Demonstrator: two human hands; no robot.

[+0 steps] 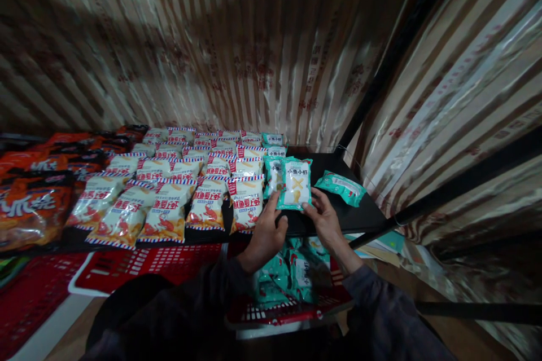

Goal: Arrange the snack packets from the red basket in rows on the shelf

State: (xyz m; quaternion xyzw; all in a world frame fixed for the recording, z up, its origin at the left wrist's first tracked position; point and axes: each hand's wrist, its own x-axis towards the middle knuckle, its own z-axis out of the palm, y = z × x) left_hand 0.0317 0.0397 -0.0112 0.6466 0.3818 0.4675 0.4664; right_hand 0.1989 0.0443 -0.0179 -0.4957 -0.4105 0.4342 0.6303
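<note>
Hands, bare and sleeved in dark cloth, reach up from the bottom edge to a teal-and-white snack packet [297, 183] just right of center in the frame. The left hand [263, 240] slants up and to the right, back of the hand showing, its index finger extended to the packet's lower left corner. Its thumb points upward below that corner, apart from the index finger, so this grip is open. The right hand [327, 222] comes from the lower right, wrist angled up and to the left, fingers bent. Its grip is closed on the packet's lower right corner, thumb across the front and fingers along the right edge.

The packet stands tilted, front toward the viewer, overlapping a similar teal packet [273, 172] at its left. Both are at the right end of rows of white-and-orange snack bags [247, 203] on a black shelf [368, 213]. Orange bags [36, 208] fill the far left of the frame. Another teal packet [341, 187] lies flat on the shelf, right of the right hand. Below the hands, at lower center, a red basket [292, 311] holds more teal packets [301, 273]. Striped, shiny sheeting [254, 56] hangs across the background.
</note>
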